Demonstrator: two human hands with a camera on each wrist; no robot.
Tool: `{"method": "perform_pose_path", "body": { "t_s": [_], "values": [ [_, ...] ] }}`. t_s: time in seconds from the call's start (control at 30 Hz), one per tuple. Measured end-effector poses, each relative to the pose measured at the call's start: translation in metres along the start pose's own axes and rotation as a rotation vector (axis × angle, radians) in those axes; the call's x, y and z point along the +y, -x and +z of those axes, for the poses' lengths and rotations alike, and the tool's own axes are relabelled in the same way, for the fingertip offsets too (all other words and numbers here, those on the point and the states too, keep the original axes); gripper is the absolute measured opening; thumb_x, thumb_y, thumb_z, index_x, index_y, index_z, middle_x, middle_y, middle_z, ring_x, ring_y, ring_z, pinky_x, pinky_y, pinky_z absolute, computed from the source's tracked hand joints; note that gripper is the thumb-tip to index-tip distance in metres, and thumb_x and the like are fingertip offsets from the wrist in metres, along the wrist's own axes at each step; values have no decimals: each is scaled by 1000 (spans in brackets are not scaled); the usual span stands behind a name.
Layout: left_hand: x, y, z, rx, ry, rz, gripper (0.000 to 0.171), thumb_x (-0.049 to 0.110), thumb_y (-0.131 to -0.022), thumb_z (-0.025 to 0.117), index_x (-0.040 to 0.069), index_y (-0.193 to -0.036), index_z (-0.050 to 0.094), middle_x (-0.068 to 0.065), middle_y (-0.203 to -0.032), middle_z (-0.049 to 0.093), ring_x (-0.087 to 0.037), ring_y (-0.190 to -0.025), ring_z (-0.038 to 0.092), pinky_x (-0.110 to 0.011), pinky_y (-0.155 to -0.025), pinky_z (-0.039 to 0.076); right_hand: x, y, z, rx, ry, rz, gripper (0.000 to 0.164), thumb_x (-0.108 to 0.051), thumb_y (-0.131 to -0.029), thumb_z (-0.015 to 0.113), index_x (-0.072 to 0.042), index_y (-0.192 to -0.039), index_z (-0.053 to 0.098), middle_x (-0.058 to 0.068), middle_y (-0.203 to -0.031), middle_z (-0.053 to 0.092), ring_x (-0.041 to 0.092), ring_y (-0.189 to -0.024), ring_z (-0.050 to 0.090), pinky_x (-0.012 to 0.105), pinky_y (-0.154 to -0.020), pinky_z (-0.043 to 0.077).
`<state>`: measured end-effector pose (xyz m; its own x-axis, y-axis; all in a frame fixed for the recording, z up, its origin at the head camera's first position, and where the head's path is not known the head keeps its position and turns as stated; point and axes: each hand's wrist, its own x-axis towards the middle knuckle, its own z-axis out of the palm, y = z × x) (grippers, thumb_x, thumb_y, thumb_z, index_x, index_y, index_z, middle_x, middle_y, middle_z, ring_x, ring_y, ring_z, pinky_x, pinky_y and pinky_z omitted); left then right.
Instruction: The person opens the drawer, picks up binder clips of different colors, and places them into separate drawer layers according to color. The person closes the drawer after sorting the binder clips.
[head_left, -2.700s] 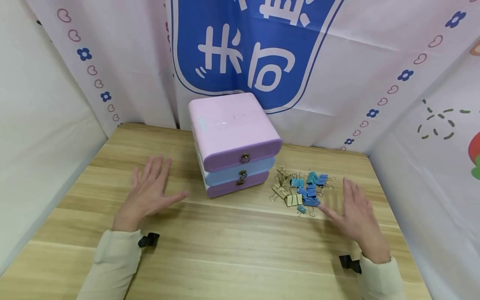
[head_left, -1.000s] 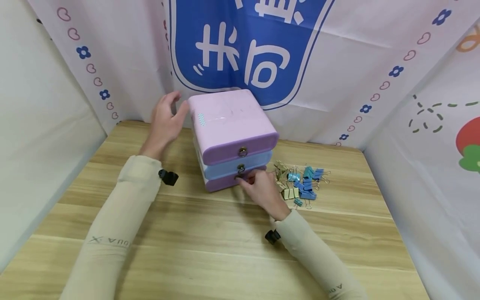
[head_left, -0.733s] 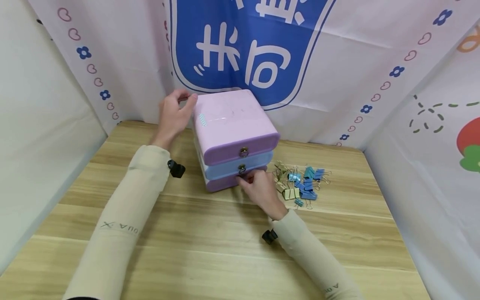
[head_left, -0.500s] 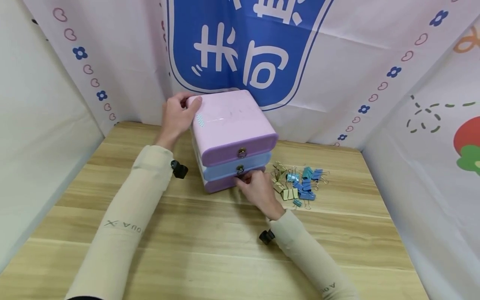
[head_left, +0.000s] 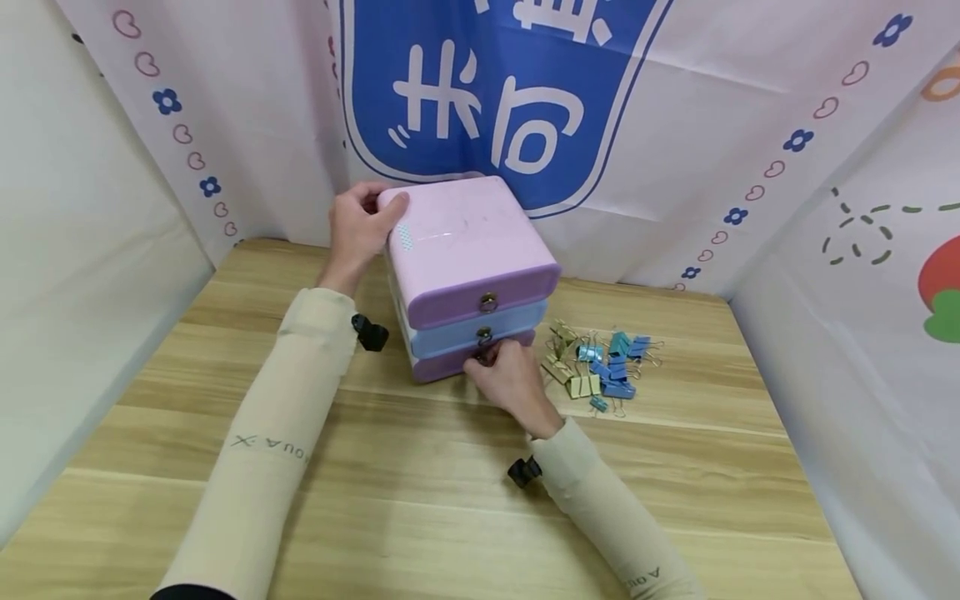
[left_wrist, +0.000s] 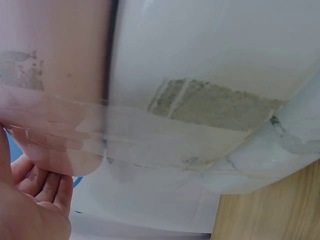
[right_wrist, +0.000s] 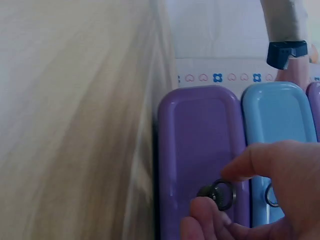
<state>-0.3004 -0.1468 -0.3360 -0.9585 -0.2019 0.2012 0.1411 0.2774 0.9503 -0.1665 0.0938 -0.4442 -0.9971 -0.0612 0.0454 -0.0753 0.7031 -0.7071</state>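
A small three-drawer chest (head_left: 465, 242) stands against the back cloth, with a pink top and purple, blue and purple drawer fronts. My left hand (head_left: 358, 229) grips its back left corner, thumb on top and fingers curled behind, as the left wrist view shows too. At the front, my right hand (head_left: 513, 383) is at the bottom purple drawer (right_wrist: 200, 130). In the right wrist view its thumb and forefinger pinch around that drawer's metal ring pull (right_wrist: 229, 194). All the drawer fronts sit in line. Above, the blue drawer (right_wrist: 280, 115) has its own ring hanging free.
Right of the chest lies a loose pile of gold and blue binder clips (head_left: 585, 386), close to my right hand. The wooden table (head_left: 420, 517) spreads out in front. A printed cloth (head_left: 675, 167) hangs directly behind the chest, and white sheets close off both sides.
Both hands came from the table to the chest. My left hand closed on the back corner, my right went to the bottom ring pull. The chest and clips have stayed in place.
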Motion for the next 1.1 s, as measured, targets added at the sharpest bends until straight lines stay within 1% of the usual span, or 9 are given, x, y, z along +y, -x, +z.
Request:
{"method": "perform_pose_path", "body": {
  "t_s": [0.1, 0.17, 0.3, 0.4, 0.47, 0.57, 0.7, 0.9, 1.1],
  "values": [
    [-1, 1, -2, 11, 7, 6, 45, 41, -94, 77, 9, -126, 73, -3, -115, 68, -14, -104, 59, -25, -91, 50, -1, -1, -2, -48, -26, 42, 32, -26, -89, 74, -14, -67, 55, -5, -54, 50, 11, -46, 44, 27, -43, 34],
    [0, 0, 0, 15, 8, 15, 45, 41, -94, 77, 9, -125, 73, -3, -114, 68, -14, -103, 59, -25, -91, 50, 1, -2, -3, -75, -53, 68, 29, -23, -92, 73, -14, -69, 58, -4, -57, 54, 11, -47, 46, 27, -44, 37],
    [0, 1, 2, 27, 6, 13, 45, 41, -94, 78, 9, -125, 73, -3, -115, 69, -13, -103, 59, -25, -92, 49, 4, -4, -6, -146, -138, 112, 19, -18, -97, 70, -9, -81, 65, 9, -71, 70, 19, -54, 61, 29, -48, 47],
    [1, 1, 2, 32, 5, 4, 45, 41, -93, 78, 10, -126, 74, -4, -117, 70, -13, -104, 59, -25, -93, 50, 5, -2, -9, -205, -183, 154, 21, -19, -101, 66, -6, -84, 66, 18, -81, 75, 27, -62, 70, 31, -51, 52],
    [2, 2, 2, 36, 8, 1, 46, 41, -93, 78, 10, -127, 74, -5, -119, 70, -13, -105, 60, -26, -94, 50, 5, -1, -10, -229, -190, 172, 26, -20, -102, 64, -3, -83, 67, 20, -83, 75, 30, -66, 72, 31, -51, 53],
    [3, 4, 1, 44, 12, 0, 46, 41, -93, 78, 10, -127, 75, -8, -122, 72, -13, -105, 61, -26, -95, 52, 5, 0, -11, -251, -197, 172, 26, -21, -104, 61, 1, -90, 67, 19, -84, 75, 32, -69, 73, 32, -52, 54],
    [3, 5, 1, 42, 12, -4, 46, 42, -94, 78, 11, -128, 75, -8, -124, 72, -13, -106, 62, -26, -96, 52, 5, 2, -11, -266, -188, 163, 28, -20, -105, 60, 5, -95, 68, 18, -84, 74, 29, -66, 71, 31, -51, 53],
    [3, 6, 1, 39, 20, -2, 46, 42, -94, 78, 11, -128, 75, -9, -125, 72, -13, -106, 62, -25, -95, 52, 7, 10, -12, -256, -139, 112, 33, -21, -104, 58, 1, -82, 69, 17, -75, 73, 15, -52, 55, 27, -48, 45],
    [5, 6, 0, 42, 15, -9, 47, 42, -94, 78, 11, -129, 74, -9, -125, 71, -14, -106, 61, -26, -95, 52, 12, 22, -14, -211, -58, 12, 39, -20, -102, 60, -15, -63, 58, -2, -53, 58, 11, -45, 47, 26, -43, 36]
  ]
}}
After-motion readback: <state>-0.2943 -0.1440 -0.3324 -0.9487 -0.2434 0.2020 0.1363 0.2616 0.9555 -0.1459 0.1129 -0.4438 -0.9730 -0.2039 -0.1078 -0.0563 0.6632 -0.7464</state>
